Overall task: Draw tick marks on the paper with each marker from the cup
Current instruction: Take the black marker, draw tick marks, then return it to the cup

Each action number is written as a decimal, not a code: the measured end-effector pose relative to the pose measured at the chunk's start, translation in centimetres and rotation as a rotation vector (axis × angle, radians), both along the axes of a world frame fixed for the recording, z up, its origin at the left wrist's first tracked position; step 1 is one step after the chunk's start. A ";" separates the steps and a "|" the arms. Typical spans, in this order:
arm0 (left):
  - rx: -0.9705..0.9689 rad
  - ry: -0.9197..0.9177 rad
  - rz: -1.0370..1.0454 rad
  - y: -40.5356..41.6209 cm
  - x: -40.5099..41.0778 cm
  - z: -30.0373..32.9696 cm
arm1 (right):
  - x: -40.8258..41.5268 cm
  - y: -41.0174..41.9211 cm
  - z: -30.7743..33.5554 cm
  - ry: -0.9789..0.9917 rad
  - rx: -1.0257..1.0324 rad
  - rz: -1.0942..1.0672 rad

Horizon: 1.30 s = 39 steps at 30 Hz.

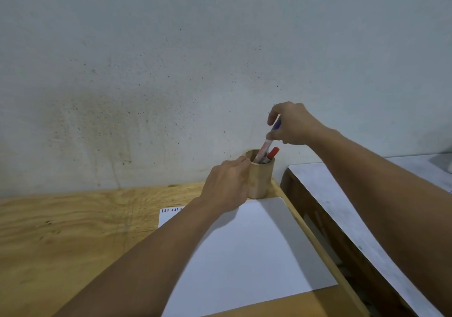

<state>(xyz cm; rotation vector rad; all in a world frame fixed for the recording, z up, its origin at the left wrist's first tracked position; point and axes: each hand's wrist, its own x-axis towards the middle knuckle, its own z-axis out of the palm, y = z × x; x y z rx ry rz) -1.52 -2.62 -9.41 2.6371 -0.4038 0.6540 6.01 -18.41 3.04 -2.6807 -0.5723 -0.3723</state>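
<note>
So the plywood table (73,231) takes up the near left, with a second grey-topped table (342,206) just off to the right across a narrow gap. The paper (244,255) lies flat on the right half of the plywood, its right edge near the table's rim. It's mostly blank, just a short row of red and blue ticks (171,209) at the far left corner, so I'd guess there's plenty of marking left to do.

At the far right corner sits the wooden cup (260,179), touching the paper's far edge. The left hand (225,184) is curled around its left side, fingers closed on the wall, steadying it. The right hand (291,123) is above the rim, pinching a marker with a blue cap (265,145) between thumb and fingers. Its lower end is down inside the cup. Can't tell if it's going in or coming out. A red-capped marker (272,152) leans in the cup right beside it.

What could go wrong: the cup is near the corner, so a sideways tug could tip it toward the gap if the left hand eases off. The 2 markers are touching, so one could drag the other. And the pinch is high and tilted, so it could slip.
</note>
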 end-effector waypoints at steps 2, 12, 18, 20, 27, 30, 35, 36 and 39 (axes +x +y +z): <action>-0.004 0.018 0.003 0.1 0.1 -0.1 | 0.5 0.6 -1.3 -0.011 0.063 -0.005; -0.037 0.057 0.009 0.5 0.5 -0.5 | 2.8 0.1 -5.7 -0.007 0.332 -0.001; -0.065 0.083 -0.003 0.3 0.3 -0.2 | 3.7 0.1 -6.0 0.309 0.467 -0.111; -0.070 0.094 0.003 0.3 0.1 0.0 | 3.9 0.3 -5.9 0.409 0.491 -0.144; -0.090 0.148 0.029 0.4 0.4 -0.1 | 3.5 1.6 -6.4 0.450 0.428 -0.007; -0.080 0.171 0.035 0.4 0.6 -0.2 | 3.6 1.8 -6.9 0.420 0.451 -0.010; -0.087 0.151 -0.020 0.5 0.5 -0.3 | 3.4 1.7 -5.9 0.299 0.688 0.006; -0.086 0.148 -0.031 0.5 0.5 -0.3 | 3.2 1.7 -5.1 0.281 0.777 0.025; -0.114 0.202 -0.048 0.5 0.6 -0.2 | 2.2 1.5 -2.3 0.182 0.929 0.097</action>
